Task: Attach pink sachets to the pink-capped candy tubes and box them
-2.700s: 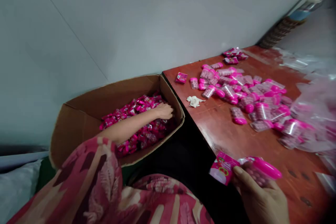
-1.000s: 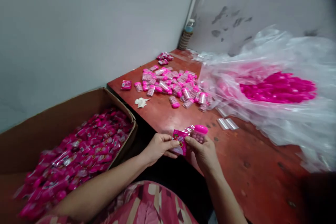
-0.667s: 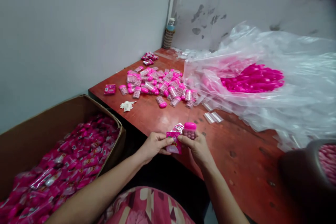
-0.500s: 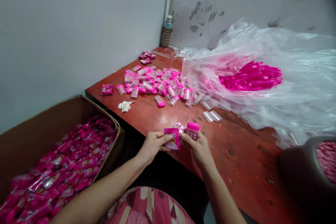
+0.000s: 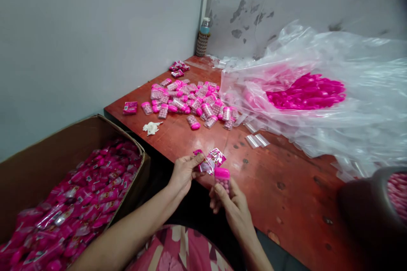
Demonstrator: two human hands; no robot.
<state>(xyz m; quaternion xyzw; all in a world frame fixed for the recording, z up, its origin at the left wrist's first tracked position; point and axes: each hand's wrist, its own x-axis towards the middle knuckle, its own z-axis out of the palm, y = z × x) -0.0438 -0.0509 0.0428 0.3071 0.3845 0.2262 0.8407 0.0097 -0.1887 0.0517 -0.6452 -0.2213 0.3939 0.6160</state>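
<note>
My left hand (image 5: pixel 186 171) pinches a small pink printed wrapper (image 5: pixel 207 164) near the front edge of the table. A shiny patterned pink-and-silver piece (image 5: pixel 217 156) lies just beyond the wrapper; whether it is part of it I cannot tell. In my right hand (image 5: pixel 230 201) is a small clear bottle (image 5: pixel 222 179) with a pink cap, filled with pink balls. The capped end points up, close against the wrapper's lower right side. Farther back lies a pile of similar bottles (image 5: pixel 193 101).
A cardboard box (image 5: pixel 54 135) full of pink packets stands at left. A large plastic bag (image 5: pixel 365 80) of pink caps covers the back right. Near the right edge is a dark bucket (image 5: pixel 359 203) of pink balls. White tissue (image 5: pixel 152 128) and pink packets (image 5: pixel 130 108) lie on the red table (image 5: pixel 286 211).
My right hand has moved left and toward me with the bottle, below the wrapper. The wrapper in my left hand has turned and tilted, and the shiny piece shows more.
</note>
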